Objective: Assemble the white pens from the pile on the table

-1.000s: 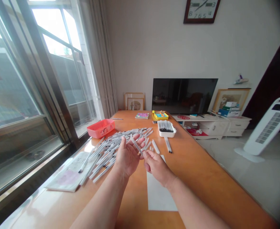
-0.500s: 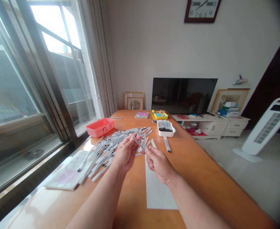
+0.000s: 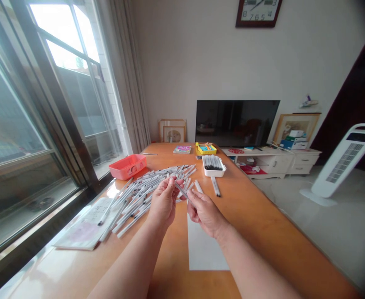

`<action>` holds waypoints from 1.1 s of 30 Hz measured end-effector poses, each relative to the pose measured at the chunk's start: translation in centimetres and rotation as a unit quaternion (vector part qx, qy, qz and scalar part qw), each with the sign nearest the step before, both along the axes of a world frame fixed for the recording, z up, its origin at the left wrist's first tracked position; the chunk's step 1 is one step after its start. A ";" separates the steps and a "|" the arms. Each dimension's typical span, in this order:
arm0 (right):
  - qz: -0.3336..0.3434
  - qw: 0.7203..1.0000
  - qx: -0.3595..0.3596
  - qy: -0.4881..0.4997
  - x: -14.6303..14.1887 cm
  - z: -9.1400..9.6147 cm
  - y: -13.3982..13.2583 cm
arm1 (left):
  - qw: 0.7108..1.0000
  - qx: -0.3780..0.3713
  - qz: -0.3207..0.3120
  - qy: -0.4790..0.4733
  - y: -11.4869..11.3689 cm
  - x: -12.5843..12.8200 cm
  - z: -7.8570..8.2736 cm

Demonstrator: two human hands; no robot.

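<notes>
Both my hands are raised over the wooden table (image 3: pixel 263 224) and grip one grey pen (image 3: pixel 181 190) between them. My left hand (image 3: pixel 164 201) pinches its far end with closed fingers. My right hand (image 3: pixel 204 211) is closed around its near end. Just beyond my left hand lies a large pile of grey pens (image 3: pixel 139 193), spread across the table. Below my right hand a white sheet of paper (image 3: pixel 204 249) lies flat.
A pink tray (image 3: pixel 127 166) stands left of the pile, a white tray of pens (image 3: pixel 213 165) to its right, with two loose pens (image 3: pixel 215 187) beside it. Papers (image 3: pixel 83 226) lie by the window. A yellow box (image 3: pixel 206 148), a TV (image 3: pixel 237 122) and a white fan (image 3: pixel 341 164) stand beyond.
My left hand went from spread open to pinched on the pen's far end. Both hands stayed close together over the table, and the view shifted slightly.
</notes>
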State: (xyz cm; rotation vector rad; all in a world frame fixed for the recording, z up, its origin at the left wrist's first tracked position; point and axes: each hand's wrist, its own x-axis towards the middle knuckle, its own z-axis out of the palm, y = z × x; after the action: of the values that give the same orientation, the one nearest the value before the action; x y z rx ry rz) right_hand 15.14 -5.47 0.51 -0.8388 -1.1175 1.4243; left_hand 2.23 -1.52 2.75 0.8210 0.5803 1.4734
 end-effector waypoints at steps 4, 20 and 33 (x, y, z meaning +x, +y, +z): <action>0.002 0.998 -0.057 -0.012 1.1 -0.1 0.5 | 0.999 -0.012 0.019 -0.026 0.7 -0.6 -0.2; -0.011 0.988 -0.024 -0.154 3.1 -0.5 1.1 | 0.998 -0.034 0.061 0.001 2.4 -1.6 -1.2; -0.163 0.983 -0.022 -0.086 7.2 -0.6 2.7 | 0.992 -0.089 0.050 0.071 2.3 -2.1 -1.2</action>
State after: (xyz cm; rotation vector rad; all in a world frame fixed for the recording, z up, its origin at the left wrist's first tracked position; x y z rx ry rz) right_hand 22.31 -2.73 -0.11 -1.1384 -1.0234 1.1222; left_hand 0.14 0.73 1.55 0.7679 0.8585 1.4378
